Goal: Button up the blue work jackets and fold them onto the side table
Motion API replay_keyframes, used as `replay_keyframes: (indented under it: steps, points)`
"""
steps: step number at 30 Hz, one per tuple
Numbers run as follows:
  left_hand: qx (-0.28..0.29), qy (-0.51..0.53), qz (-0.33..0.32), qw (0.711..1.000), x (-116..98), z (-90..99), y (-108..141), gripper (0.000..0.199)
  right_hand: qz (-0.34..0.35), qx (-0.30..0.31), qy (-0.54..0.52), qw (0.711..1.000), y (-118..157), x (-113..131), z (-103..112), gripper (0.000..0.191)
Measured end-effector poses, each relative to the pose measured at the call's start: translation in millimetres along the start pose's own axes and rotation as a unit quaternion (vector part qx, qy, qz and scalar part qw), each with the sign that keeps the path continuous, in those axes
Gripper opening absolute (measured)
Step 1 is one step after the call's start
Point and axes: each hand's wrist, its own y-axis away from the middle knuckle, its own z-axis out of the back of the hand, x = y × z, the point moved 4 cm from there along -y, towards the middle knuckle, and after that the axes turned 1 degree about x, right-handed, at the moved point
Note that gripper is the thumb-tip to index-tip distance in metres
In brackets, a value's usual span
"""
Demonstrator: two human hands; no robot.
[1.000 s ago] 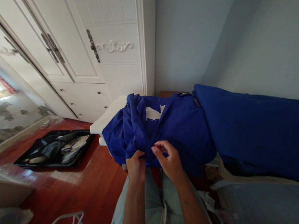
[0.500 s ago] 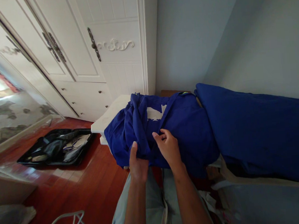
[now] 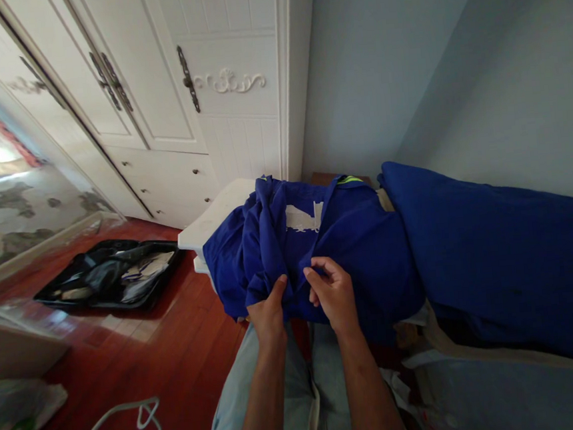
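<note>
A blue garment [image 3: 369,248] with white lettering or a patch on it and a yellow-green strip lies spread over a white stand in front of my legs. My left hand [image 3: 269,310] grips the garment's bunched near edge, thumb on top and fingers hidden beneath the cloth. To its right, my right hand [image 3: 332,288] pinches the front edge of the same garment between thumb and index finger. A short stretch of blue cloth lies between the two hands.
Blue folded cloth [image 3: 511,255] covers a pile at the right, above a greyish container [image 3: 508,396]. A white wardrobe [image 3: 239,132] stands behind. On the red floor lie an open black suitcase [image 3: 106,274] and a white cable [image 3: 108,411].
My left hand has moved right and turned, its thumb now on the cloth edge. My right hand has shifted slightly right and down. The view has shifted a little.
</note>
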Motion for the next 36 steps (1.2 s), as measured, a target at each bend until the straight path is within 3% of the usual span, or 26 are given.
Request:
replay_keyframes:
  steps: [8, 14, 20, 30, 36]
  points:
    - [0.033, 0.008, -0.027, 0.999, 3.5, -1.2, 3.0, 0.034, -0.009, 0.006, 0.02, 1.0, 9.9, -4.5, -8.5, 0.041]
    - [0.038, -0.042, -0.053, 0.997, -2.5, -1.1, 5.4, 0.023, 0.026, -0.001, 0.017, 1.0, 9.1, -3.5, -5.2, 0.035]
    - [0.073, -0.095, -0.078, 0.99, -5.7, -3.7, 7.2, 0.014, 0.021, 0.002, -0.024, 0.999, 8.5, -5.3, -4.6, 0.041]
    - [0.109, -0.118, -0.098, 0.982, -16.2, -4.1, 7.3, 0.012, 0.135, 0.028, -0.016, 0.99, 12.2, 6.4, -6.0, 0.031]
    - [0.126, -0.11, -0.102, 0.981, -20.3, -3.7, 10.4, 0.009, 0.08, 0.036, 0.002, 0.996, 11.9, -0.4, -5.9, 0.038]
